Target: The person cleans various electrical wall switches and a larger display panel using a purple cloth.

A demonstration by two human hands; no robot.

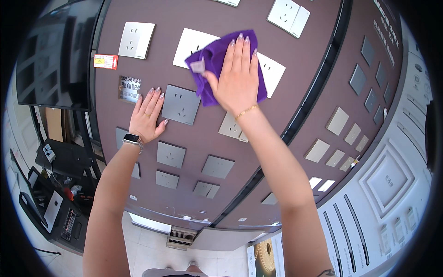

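My right hand [238, 81] lies flat on a purple cloth [211, 55] and presses it against white wall socket plates on a brown display panel [166, 15]. The cloth hides the middle of those plates; one socket plate [183, 46] shows on its left and another part [273, 72] on its right. A pale tag [198, 66] hangs at the cloth's edge by my thumb. My left hand [147, 116] rests on the panel with its fingers spread a little, holding nothing. It sits between a square cut-out [129, 89] and a grey socket plate [181, 104].
Several grey switch and socket plates [171, 154] stand out from the panel below my hands. A black metal strip [313, 83] divides it from a second panel. On the left are a dark screen [57, 55] and a black desk [69, 221] with equipment.
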